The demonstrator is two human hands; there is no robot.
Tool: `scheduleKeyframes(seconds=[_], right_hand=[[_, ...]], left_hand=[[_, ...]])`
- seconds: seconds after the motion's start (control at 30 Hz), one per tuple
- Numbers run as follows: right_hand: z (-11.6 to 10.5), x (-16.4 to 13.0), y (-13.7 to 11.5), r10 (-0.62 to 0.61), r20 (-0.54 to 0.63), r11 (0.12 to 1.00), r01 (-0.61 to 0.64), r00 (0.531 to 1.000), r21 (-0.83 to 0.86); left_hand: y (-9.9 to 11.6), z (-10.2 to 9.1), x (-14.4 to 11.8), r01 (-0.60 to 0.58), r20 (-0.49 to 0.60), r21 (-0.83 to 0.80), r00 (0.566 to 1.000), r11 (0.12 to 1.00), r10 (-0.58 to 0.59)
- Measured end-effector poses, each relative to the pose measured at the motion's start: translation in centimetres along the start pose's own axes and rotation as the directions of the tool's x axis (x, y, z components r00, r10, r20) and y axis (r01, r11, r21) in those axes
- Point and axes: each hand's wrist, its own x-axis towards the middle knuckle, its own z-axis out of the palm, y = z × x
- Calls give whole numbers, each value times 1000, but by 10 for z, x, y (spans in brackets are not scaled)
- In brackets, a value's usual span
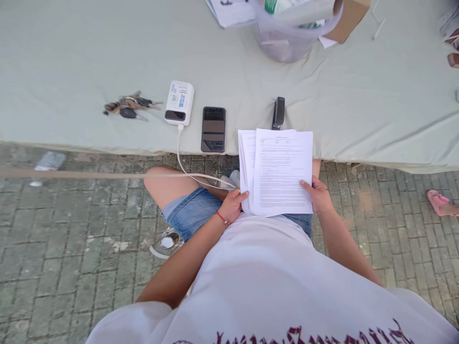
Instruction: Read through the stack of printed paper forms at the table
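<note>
Several printed sheets of paper (281,172) are held over my lap, their far edge reaching the table's front edge. My left hand (233,204), with a red string bracelet at the wrist, pinches the left side of the sheets near the lower corner. On the right side, my right hand (319,195) grips the sheets, its thumb lying on top of the printed page. The top page overlaps others that fan out to the left. Just beyond the papers a black stapler (278,112) rests on the cloth, its near end close to the pages.
On the cloth-covered table (89,52) lie a phone (213,129), a white power bank (179,102) with its cable (179,153) trailing to my lap, and keys (131,105). A clear plastic tub (283,43) and a cardboard box (349,19) stand behind. A pink sandal (435,203) shows at right.
</note>
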Motion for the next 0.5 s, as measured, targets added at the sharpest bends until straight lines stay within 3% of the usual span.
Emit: scheduleKeyframes(seconds=[0.5], right_hand=[[-18, 8, 4, 11, -40, 999, -12, 999, -36]], left_hand=[[-1, 1, 1, -41, -48, -39, 998, 998, 39]])
